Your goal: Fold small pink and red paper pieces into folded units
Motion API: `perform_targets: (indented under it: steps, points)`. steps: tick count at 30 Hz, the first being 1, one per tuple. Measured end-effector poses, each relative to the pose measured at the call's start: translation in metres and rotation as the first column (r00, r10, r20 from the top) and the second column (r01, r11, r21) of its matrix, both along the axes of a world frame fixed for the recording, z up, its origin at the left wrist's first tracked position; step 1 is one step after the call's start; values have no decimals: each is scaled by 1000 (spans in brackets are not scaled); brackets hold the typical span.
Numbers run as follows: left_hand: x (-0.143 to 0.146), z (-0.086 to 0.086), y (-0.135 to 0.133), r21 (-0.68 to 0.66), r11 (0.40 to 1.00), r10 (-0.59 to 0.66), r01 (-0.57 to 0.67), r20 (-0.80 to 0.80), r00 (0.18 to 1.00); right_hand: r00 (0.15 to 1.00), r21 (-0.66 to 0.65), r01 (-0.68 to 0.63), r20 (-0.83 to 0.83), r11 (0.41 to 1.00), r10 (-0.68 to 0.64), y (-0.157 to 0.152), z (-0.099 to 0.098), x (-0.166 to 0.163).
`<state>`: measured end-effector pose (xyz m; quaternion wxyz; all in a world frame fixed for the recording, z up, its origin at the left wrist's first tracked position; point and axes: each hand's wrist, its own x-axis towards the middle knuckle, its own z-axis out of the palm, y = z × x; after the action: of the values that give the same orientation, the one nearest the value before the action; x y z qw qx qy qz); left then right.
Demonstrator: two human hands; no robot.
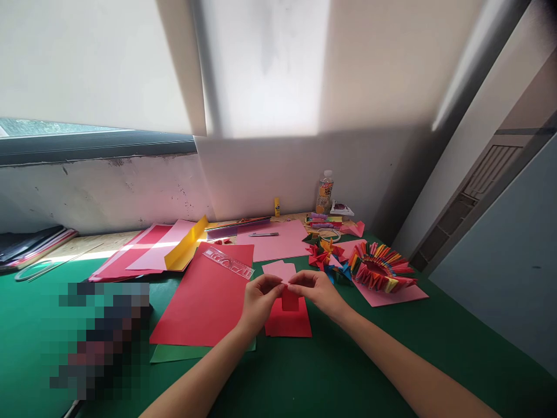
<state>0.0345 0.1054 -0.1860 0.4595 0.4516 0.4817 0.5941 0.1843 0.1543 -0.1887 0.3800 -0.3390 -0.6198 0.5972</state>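
Over the near worktop [348, 371], left hand [257, 301] and right hand [319, 293] are both pinching a small red paper [290, 299], holding it raised for folding above a red stack [288, 324].

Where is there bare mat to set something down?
Bare green mat lies between the forearms, below the small red paper, and right of the pleated ring. It is crowded behind the hands: ruler, pink sheets, folded pieces.
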Motion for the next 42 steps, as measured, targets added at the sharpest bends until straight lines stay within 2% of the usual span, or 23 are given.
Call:
perform_targets:
  steps: [15, 19, 24, 33, 36, 39, 42]
  points:
    - [3, -1, -2, 14, 1000, -25, 25, -5, 1000, 999, -4, -6, -41, 1000, 5, -2, 4, 1]
    - [3, 0, -4, 38, 999, -26, 29, -59, 998, 999, 3, 0, -43, 1000, 0, -2, 5, 2]
    - [3, -1, -5, 119, 992, -16, 41, -201, 980, 999, -1, -6, -37, 1000, 6, -3, 6, 3]
    - [3, 2, -8, 172, 982, -25, 75, -280, 960, 999, 161, -31, 40, 986, 25, -9, 10, 4]
    - [2, 4, -8, 172, 983, -11, 58, -265, 964, 998, 193, -25, 64, 981, 13, -10, 9, 2]
    - [0, 7, -6, 171, 985, 6, 31, -209, 978, 999, 156, -2, 46, 988, -5, -10, 8, 0]
    - [-2, 7, -4, 158, 987, -10, 36, -161, 987, 996, 140, -36, 80, 989, 25, -8, 7, 0]
